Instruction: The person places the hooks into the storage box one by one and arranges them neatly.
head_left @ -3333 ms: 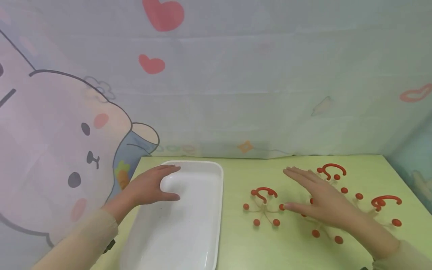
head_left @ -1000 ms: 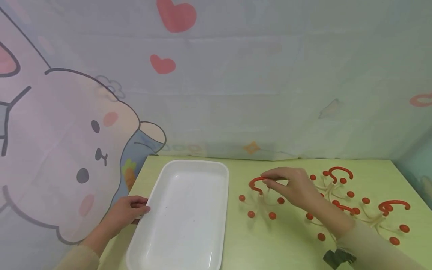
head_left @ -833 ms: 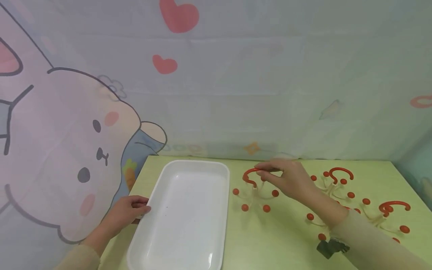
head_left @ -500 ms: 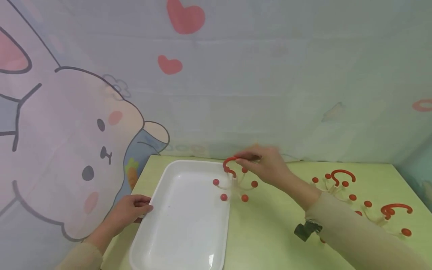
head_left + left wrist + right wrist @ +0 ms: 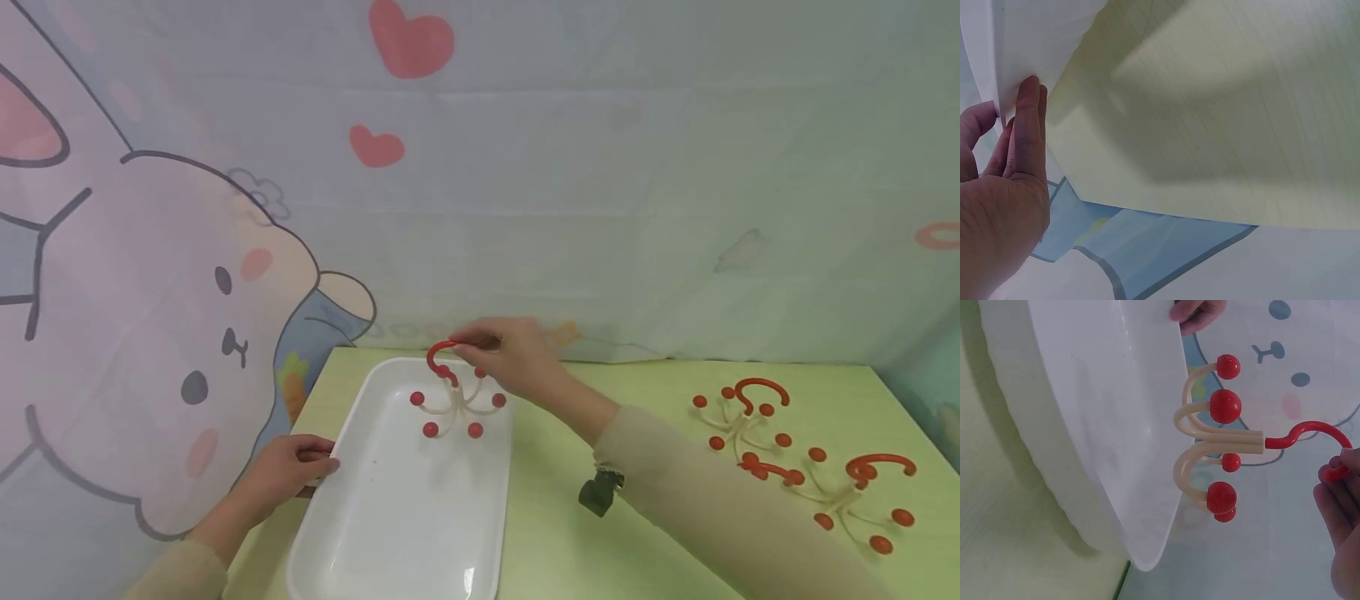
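My right hand (image 5: 517, 354) pinches the red hook end of a hanging rack (image 5: 457, 400), which has a cream stem and curved arms tipped with red balls. In the head view the rack hangs upright over the far right part of a white tray (image 5: 420, 500). The right wrist view has the rack's arms (image 5: 1222, 440) apart from the tray's inner floor. My left hand (image 5: 292, 471) grips the tray's left rim, thumb on top and fingers on the outer side. Those fingers (image 5: 1027, 131) lie against the tray's wall in the left wrist view.
Several matching racks stand on the pale green table at the right: one at the back (image 5: 741, 423), one at the far right (image 5: 843, 496), and one mostly hidden by the right sleeve (image 5: 697, 492). A cloth backdrop (image 5: 562, 208) with a cartoon rabbit rises behind.
My right hand took the nearest rack by its hook, lifted it off the table and carried it left over the tray. My left hand moved down onto the tray's left rim and stays there.
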The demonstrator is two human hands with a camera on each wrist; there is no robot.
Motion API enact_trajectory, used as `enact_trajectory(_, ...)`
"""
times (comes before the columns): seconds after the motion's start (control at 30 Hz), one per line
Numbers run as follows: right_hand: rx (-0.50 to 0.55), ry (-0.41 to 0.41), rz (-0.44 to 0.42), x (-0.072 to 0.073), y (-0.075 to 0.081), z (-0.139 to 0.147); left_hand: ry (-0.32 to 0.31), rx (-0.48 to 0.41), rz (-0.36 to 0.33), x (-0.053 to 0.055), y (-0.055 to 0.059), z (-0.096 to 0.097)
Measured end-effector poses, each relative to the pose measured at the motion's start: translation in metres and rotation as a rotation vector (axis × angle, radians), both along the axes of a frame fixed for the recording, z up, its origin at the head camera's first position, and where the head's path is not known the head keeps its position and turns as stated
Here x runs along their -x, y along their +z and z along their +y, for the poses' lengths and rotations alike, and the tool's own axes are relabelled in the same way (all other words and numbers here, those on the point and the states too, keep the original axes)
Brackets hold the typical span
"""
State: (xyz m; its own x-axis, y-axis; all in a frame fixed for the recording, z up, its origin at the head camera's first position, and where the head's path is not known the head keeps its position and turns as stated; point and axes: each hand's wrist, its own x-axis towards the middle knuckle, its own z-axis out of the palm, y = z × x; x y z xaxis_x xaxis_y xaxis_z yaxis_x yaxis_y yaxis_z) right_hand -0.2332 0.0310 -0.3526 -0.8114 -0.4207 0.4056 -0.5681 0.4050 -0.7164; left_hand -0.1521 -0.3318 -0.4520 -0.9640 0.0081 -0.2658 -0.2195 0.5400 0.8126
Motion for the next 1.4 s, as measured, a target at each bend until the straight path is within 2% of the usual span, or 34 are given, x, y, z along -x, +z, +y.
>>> enact_trajectory(0.23, 0.021, 0.034, 0.004, 0.008, -0.011, -0.033, 0.008, 0.004, 0.002, -0.002, 0.000, -0.001)
enact_trajectory(0.4, -0.002, 0.010, 0.013, 0.013, -0.025, -0.054, 0.037, 0.027, -0.012, -0.002, 0.001, 0.002)
enact_trajectory(0.6, -0.005, -0.011, -0.026, 0.016, -0.039, -0.073, 0.053, 0.030, -0.025, -0.002, 0.001, 0.004)
enact_trajectory(0.77, -0.026, -0.006, -0.061, 0.019, -0.052, -0.083, 0.055, 0.037, -0.035, 0.000, -0.001, 0.004)
enact_trajectory(1.0, -0.080, -0.032, -0.049, 0.022, -0.066, -0.091, 0.052, 0.036, -0.027, 0.000, -0.001, 0.001)
enact_trajectory(1.4, -0.080, -0.073, -0.072, 0.027, -0.077, -0.102, 0.039, 0.050, -0.036, 0.001, 0.001, 0.003)
